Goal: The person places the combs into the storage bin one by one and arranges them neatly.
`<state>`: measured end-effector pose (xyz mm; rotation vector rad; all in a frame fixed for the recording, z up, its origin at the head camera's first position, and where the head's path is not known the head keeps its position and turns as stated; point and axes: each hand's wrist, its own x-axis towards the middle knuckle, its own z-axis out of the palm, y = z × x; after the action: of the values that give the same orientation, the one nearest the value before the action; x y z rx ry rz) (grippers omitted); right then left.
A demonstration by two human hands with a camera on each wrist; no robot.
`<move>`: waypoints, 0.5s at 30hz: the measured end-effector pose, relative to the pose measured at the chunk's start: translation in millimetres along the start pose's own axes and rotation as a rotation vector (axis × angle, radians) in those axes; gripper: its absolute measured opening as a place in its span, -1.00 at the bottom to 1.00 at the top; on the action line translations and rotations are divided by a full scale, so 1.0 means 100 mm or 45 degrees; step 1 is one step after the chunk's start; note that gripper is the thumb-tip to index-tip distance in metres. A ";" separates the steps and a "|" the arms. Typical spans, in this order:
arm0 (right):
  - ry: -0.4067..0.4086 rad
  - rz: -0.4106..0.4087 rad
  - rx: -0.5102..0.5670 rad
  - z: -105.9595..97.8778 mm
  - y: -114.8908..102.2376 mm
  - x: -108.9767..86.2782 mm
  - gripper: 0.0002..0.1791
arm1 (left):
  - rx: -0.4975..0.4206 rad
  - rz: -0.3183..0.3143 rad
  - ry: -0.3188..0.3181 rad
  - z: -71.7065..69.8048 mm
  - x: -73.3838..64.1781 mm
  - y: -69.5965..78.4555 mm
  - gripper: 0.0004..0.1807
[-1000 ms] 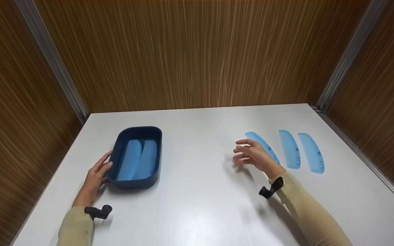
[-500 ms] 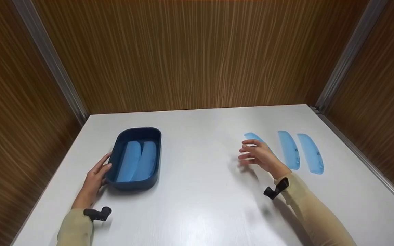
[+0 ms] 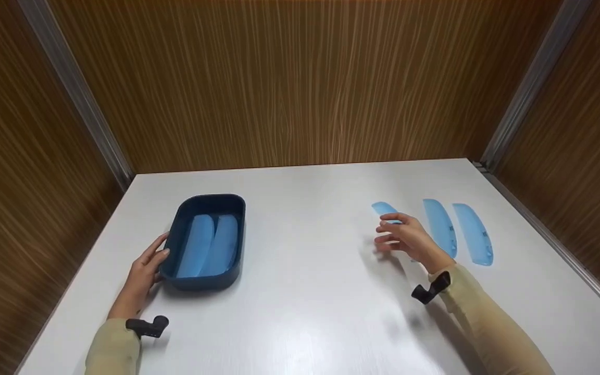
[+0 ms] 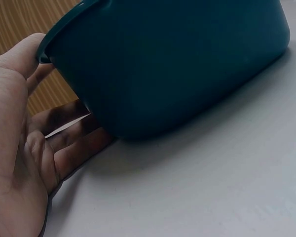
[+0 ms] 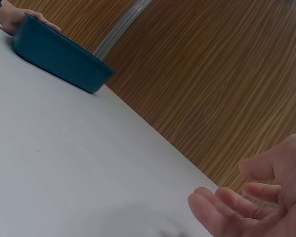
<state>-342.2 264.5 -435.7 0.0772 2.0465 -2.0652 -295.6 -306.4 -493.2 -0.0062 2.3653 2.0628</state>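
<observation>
The right hand [image 3: 404, 237] is sliding further to the right, and here it is now covering most of the left blue piece [image 3: 382, 208], with only the far end showing beyond its fingers [image 3: 391, 215]. A second ago far more of that piece was showing. The right wrist view is showing those fingers loosely bent, a clear gap between them and the thumb, nothing visible in their grasp; the hand is apparently hovering above the tabletop [image 3: 300, 219], though whether it is touching the piece one cannot tell.

Beside it, the middle blue piece [image 3: 438, 219] and the right blue piece [image 3: 474, 234] are lying where they were. Over on the other side, the left hand [image 3: 142, 273] is keeping its hold on the dark blue box [image 3: 203, 284], thumb at the rim, fingers against the lower side. Inside, two blue pieces [image 3: 197, 245] are resting side by side, unmoved. So the count is standing unchanged, two inside and three outside; only the right hand's place is changing.
</observation>
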 end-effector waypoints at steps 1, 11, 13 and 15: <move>0.010 0.001 -0.001 -0.02 0.00 0.00 -0.49 | 0.005 0.002 -0.003 0.00 0.00 0.00 -0.44; 0.082 0.001 -0.043 -0.19 -0.07 -0.02 -0.42 | 0.004 0.025 -0.001 -0.01 0.01 0.00 -0.46; 0.101 -0.010 -0.063 -0.23 -0.07 -0.03 -0.43 | 0.004 0.029 0.001 0.00 0.00 0.00 -0.46; 0.121 -0.016 -0.085 -0.28 -0.07 -0.03 -0.42 | 0.005 0.031 0.001 0.00 0.00 -0.01 -0.47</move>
<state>-344.5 292.3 -428.9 0.1547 2.1746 -2.0352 -295.7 -306.9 -493.6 0.0218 2.3822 2.0690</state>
